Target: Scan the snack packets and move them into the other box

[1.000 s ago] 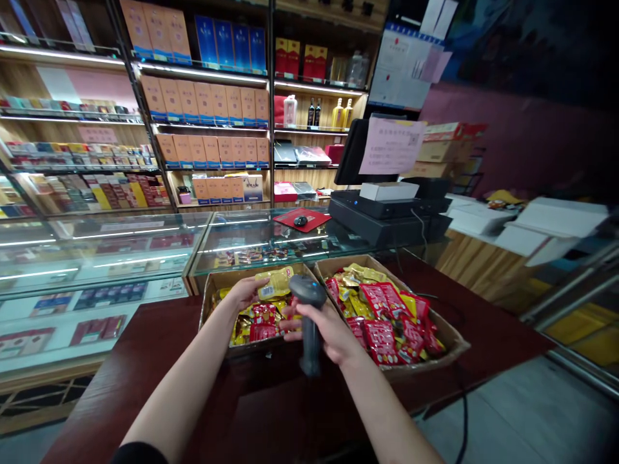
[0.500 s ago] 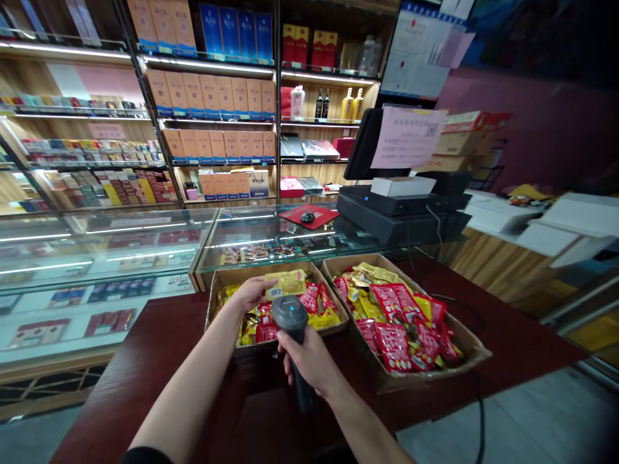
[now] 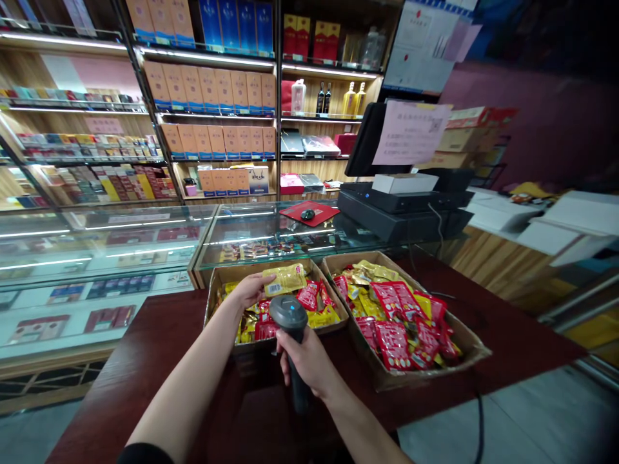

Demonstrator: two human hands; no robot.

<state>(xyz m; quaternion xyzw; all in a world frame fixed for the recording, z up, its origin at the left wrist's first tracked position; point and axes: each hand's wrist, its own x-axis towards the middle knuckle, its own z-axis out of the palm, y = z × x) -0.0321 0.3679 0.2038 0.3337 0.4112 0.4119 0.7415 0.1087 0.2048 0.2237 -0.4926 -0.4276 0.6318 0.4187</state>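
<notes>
My left hand [image 3: 251, 291] pinches the left end of a yellow snack packet [image 3: 286, 280], its barcode side facing me, above the left cardboard box [image 3: 209, 308]. Wrapped round the handle of a dark handheld barcode scanner [image 3: 289, 314] is my right hand [image 3: 305, 361]. The scanner's head points away from me towards the yellow packet, a small blue light on its top. Red and yellow packets [image 3: 309, 295] fill the left box under my left hand. To the right stands a second cardboard box [image 3: 382, 381] with several red packets [image 3: 394, 345] and yellow ones.
Both boxes stand on a dark red table [image 3: 145, 361]. Behind them is a glass display counter [image 3: 242, 225] with a mouse [image 3: 307, 214] on a red mat. A monitor [image 3: 362, 142] with paper on it stands at the right. Shelves of boxed goods [image 3: 213, 90] line the back.
Almost nothing differs. The packet and the scanner have shifted very slightly up and to the left in view, both still held.
</notes>
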